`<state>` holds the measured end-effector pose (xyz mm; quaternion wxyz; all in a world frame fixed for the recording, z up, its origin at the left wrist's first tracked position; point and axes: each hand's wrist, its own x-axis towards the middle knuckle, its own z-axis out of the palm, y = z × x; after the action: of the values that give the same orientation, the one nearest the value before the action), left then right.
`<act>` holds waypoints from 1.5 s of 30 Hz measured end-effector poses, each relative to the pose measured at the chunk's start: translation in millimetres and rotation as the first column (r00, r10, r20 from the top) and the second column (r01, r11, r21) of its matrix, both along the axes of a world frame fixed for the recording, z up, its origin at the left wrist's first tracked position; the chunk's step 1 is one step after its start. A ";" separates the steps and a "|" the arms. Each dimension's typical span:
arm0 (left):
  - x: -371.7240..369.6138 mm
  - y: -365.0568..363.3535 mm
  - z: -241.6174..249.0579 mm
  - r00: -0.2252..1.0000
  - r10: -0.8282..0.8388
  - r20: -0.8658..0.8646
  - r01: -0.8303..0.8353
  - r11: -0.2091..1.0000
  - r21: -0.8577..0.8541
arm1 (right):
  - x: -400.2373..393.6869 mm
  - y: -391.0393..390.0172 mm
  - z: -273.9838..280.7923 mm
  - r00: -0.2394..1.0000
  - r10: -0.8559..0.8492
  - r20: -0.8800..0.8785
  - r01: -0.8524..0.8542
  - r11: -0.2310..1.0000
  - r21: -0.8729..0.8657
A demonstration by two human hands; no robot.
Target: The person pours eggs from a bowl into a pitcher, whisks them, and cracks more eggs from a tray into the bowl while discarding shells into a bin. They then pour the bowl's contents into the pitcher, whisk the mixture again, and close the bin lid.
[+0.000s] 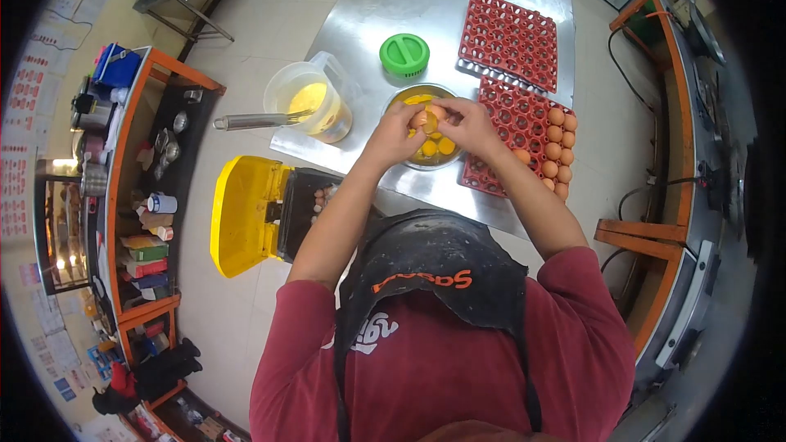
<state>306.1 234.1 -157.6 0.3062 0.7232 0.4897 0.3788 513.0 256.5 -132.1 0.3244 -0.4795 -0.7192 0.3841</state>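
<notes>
Over a metal bowl (pixel 399 101) of raw eggs, several yolks (pixel 438 147) showing, both my hands hold one brown egg (pixel 427 120). Its shell looks cracked open, with wet egg visible at the gap. My left hand (pixel 395 133) grips the shell from the left, fingers closed. From the other side my right hand (pixel 471 124) pinches it, also closed. To the right, a red egg tray (pixel 509 115) carries several whole brown eggs (pixel 557 135) along its right side.
A clear jug (pixel 282 86) with yellow liquid and a whisk (pixel 250 121) stands left of the bowl. Behind are a green lid (pixel 404 55) and another red tray (pixel 509 37). Below the table edge, a bin with a raised yellow lid (pixel 237 217) contains eggshells (pixel 319 199).
</notes>
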 end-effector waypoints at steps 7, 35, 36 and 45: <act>-7.8 3.4 19.1 0.964 0.050 -0.259 -0.030 0.996 0.083 | 12.1 6.6 12.3 0.997 -0.033 0.072 0.013 0.965 0.263; -164.3 -180.3 -28.9 0.789 0.180 -0.588 -0.614 0.182 -0.768 | 237.7 40.9 -22.1 0.519 -0.233 0.822 0.295 0.952 0.083; -150.4 -168.2 -15.2 0.881 0.101 -0.462 -0.472 0.258 -0.843 | 241.4 51.1 -27.5 0.515 -0.188 0.836 0.244 0.967 0.067; 71.0 -43.9 54.9 0.847 -0.436 -0.304 0.200 0.792 -0.577 | 254.6 79.7 -23.9 0.664 -0.143 0.734 0.342 0.931 -0.129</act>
<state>377.1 190.1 -102.7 0.4389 0.7493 0.4959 0.0067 767.6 336.1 -156.0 0.0042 -0.7201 -0.6613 0.2102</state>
